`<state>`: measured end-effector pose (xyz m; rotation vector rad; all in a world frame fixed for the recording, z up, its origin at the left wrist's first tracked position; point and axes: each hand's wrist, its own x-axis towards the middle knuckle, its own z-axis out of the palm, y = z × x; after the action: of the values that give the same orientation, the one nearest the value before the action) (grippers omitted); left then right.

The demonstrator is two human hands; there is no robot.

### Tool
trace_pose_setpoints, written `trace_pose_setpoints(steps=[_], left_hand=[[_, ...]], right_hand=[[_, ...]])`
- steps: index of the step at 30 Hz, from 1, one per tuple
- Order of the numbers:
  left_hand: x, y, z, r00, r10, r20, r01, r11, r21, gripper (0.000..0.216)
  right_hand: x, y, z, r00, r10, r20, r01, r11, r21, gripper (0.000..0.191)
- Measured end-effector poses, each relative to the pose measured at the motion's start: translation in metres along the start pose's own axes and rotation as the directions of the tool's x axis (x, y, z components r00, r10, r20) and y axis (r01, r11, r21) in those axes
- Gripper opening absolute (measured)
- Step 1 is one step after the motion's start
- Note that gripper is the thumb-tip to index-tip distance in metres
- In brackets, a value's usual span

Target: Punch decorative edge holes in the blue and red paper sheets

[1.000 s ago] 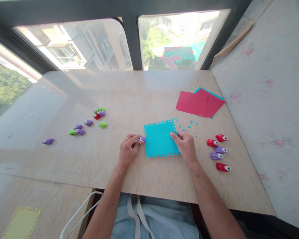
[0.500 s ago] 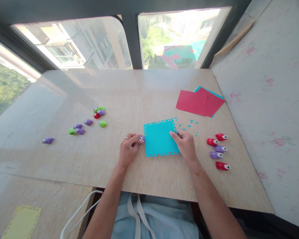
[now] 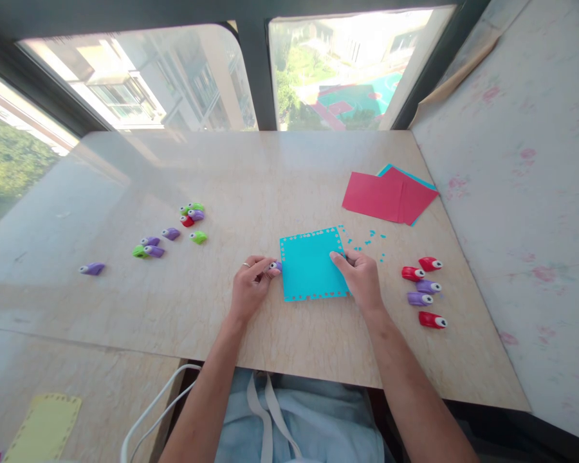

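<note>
Loose punches (image 3: pixel 154 251) lie at left. The left hand (image 3: pixel 251 283) has thumb and fingers closed round a purple punch (image 3: pixel 275 265), at the left edge of the blue sheet (image 3: pixel 309 267) between the hands. Punching that edge seems the step in hand (holes already line top and bottom), calling for a squeeze with the paper steady. The right hand (image 3: pixel 361 275) pinches the sheet's right side.

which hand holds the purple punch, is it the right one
No, the left hand holds the purple punch, while the right hand grips the blue sheet.
</note>
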<state>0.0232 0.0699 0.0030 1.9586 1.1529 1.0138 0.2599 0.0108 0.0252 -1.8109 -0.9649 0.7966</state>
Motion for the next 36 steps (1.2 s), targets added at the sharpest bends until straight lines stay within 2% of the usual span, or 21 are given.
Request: trace_pose_setpoints(steps=[36], left_hand=[[-0.0002,0.0016,-0.0008,1.0,-0.012,0.004,0.012,1.0,0.019,0.016]], right_hand=[[-0.0002,0.0013,0.0005,0.999,-0.036,-0.001,0.036,0.999,0.003,0.039]])
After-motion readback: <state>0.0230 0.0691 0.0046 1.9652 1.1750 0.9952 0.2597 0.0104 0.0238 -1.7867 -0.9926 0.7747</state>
